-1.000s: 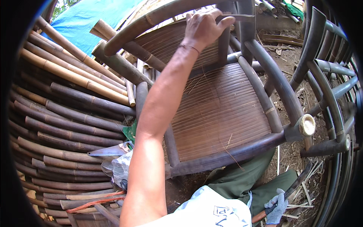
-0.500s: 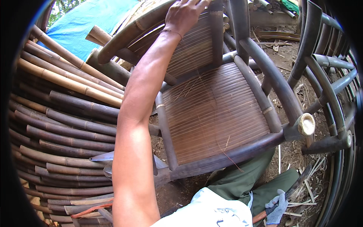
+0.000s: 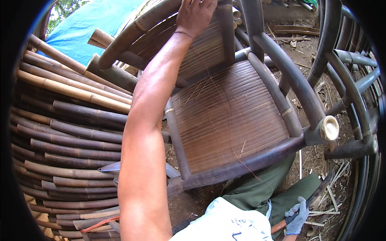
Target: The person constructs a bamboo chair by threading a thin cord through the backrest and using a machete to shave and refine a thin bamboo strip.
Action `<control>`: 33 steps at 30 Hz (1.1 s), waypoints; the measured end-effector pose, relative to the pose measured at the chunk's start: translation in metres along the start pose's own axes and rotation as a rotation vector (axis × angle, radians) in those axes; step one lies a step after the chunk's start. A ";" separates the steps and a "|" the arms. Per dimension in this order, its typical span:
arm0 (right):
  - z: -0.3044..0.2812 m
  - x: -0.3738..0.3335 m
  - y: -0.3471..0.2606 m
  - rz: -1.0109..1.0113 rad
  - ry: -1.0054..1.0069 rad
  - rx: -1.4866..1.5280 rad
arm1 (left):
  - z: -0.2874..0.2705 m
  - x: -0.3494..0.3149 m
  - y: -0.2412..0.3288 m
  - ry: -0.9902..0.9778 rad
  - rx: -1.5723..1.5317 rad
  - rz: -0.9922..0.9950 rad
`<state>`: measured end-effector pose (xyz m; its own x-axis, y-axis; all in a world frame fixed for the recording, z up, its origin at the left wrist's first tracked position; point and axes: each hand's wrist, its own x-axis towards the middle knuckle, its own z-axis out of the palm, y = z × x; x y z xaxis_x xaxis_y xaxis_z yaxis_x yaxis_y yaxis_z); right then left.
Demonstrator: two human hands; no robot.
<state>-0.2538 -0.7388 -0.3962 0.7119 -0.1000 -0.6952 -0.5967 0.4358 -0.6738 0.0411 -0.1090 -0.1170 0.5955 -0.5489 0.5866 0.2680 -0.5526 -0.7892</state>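
A dark bamboo chair point(image 3: 235, 120) with a slatted seat stands tilted in front of me, a few loose fibres lying on the seat. My bare left hand point(image 3: 196, 17) reaches across to the top of its backrest and grips it there; the fingertips are partly cut off by the upper edge. Low on the right, beside my green trousers, my right hand point(image 3: 296, 217) wears a grey glove. It is closed round the wooden handle of a machete point(image 3: 321, 189), whose dark curved blade points up and to the right, away from the chair.
Stacked bamboo poles point(image 3: 76, 150) fill the left side, with a saw blade point(image 3: 109, 167) poking out. More bamboo furniture framing point(image 3: 350, 92) stands at the right. Bamboo shavings point(image 3: 331, 201) litter the dirt floor. A blue tarp point(image 3: 86, 30) hangs behind.
My right hand has risen slightly with the machete and shifted a little to the right. The left hand stays on the backrest, while the view has shifted a little.
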 end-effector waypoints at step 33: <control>0.005 -0.019 -0.016 -0.093 -0.080 0.144 | -0.234 0.127 0.167 0.315 -1.127 0.074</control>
<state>-0.2560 -0.7396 -0.3714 0.7922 -0.0768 -0.6054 -0.4717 0.5522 -0.6874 -0.0157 -0.4175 -0.1320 0.3249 -0.6469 0.6899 -0.6765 -0.6687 -0.3085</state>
